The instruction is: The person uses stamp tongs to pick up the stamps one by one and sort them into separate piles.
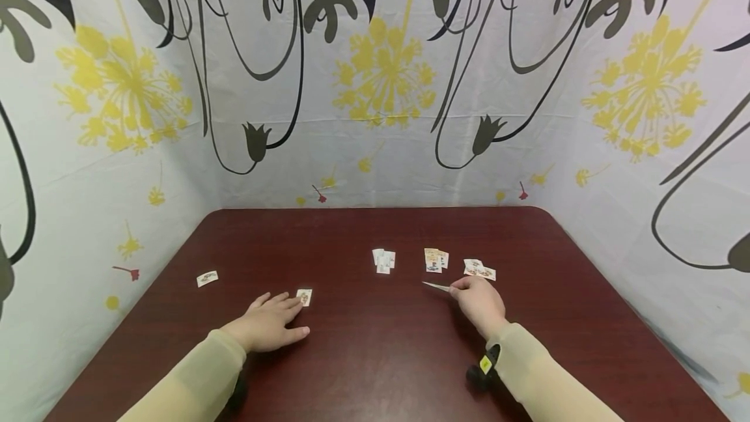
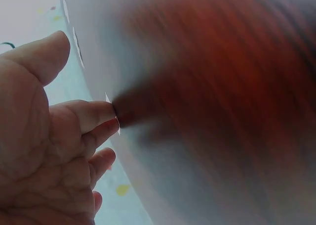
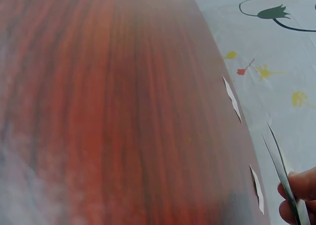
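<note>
My left hand (image 1: 268, 324) lies with its fingers spread on the table, fingertips touching the edge of a small white picture card (image 1: 305, 296). Seen edge-on in the left wrist view, that card is a thin white sliver by the fingertips. Between thumb and fingers, my right hand (image 1: 479, 306) pinches metal tweezers (image 1: 436, 286). In the right wrist view the tweezers (image 3: 279, 160) have their tips slightly apart, with nothing between them. Just beyond the right hand is a cluster of overlapping cards (image 1: 479, 268), printed with small pictures.
A middle cluster of cards (image 1: 433, 260) shows orange prints, and a paler cluster (image 1: 383, 261) lies left of it. One single card (image 1: 207, 278) rests near the left edge of the dark red table (image 1: 363, 370). Patterned white cloth (image 1: 387, 161) surrounds the table.
</note>
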Available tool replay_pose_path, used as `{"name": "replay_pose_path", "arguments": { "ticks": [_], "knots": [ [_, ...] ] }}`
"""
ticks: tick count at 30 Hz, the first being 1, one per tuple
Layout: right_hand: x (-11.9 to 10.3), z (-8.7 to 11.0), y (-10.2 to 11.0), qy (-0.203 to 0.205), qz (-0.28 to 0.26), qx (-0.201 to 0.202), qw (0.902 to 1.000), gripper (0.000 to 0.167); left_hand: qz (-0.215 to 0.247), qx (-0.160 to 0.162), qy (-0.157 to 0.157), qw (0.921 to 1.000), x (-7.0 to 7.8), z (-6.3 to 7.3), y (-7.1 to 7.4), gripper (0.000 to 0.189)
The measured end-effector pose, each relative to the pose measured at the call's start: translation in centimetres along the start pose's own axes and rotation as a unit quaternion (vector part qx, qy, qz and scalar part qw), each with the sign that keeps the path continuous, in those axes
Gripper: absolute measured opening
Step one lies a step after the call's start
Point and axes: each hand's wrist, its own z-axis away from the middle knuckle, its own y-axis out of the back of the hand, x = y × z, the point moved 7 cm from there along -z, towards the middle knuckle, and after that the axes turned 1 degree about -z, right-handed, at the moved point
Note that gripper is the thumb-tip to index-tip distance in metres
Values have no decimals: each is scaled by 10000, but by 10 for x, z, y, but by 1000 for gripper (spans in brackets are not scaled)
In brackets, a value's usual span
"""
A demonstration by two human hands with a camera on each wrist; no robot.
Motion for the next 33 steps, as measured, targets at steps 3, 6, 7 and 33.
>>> {"name": "replay_pose_path", "arguments": {
  "ticks": [3, 6, 7, 33],
  "knots": [
    [-1, 2, -1, 8, -32, 6, 10000, 16, -41, -44, -58, 10000, 8, -2, -1, 68],
    [-3, 3, -1, 48, -22, 22, 10000, 16, -122, -91, -121, 9998, 15, -5, -3, 68],
    [-3, 4, -2, 65, -22, 29, 10000, 15, -143, -105, -156, 9997, 17, -7, -4, 68],
    [-10, 15, -19, 225, -77, -50, 9997, 10, -429, -263, -986, 9939, 84, -24, -10, 71]
  ]
}}
